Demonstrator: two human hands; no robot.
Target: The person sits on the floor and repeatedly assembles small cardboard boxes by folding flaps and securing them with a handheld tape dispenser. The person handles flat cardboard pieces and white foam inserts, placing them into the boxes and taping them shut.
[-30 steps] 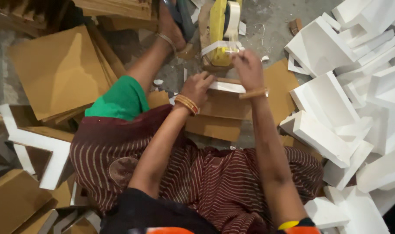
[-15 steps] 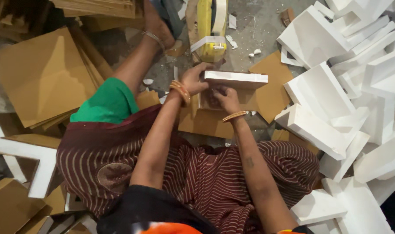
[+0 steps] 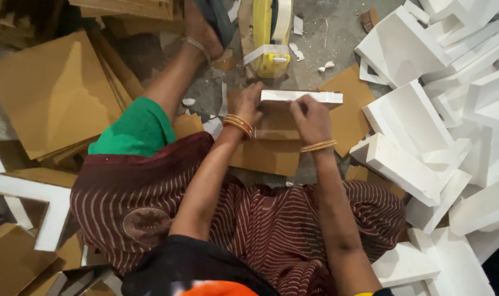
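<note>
Brown cardboard sheets (image 3: 52, 93) lie stacked at the floor's left edge, within reach. The left hand (image 3: 248, 104) and right hand (image 3: 311, 116) both grip a white foam strip (image 3: 301, 97) (steadied on cardboard). 1 yellow tape dispenser (image 3: 268, 35) sits beyond; white foam pieces (image 3: 425, 126) crowd the right edge.

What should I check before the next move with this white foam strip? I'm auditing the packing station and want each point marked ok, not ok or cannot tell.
1. Left hand on the white foam strip: ok, it grips the left end.
2. Right hand on the strip: ok, fingers rest on its near edge.
3. Strip backed by a brown cardboard sheet: ok, it lies on it.
4. Yellow tape dispenser within reach: ok, just beyond the strip.
5. Tape end free: cannot tell.
6. White foam pile clear of the hands: ok, off to the right.
</note>
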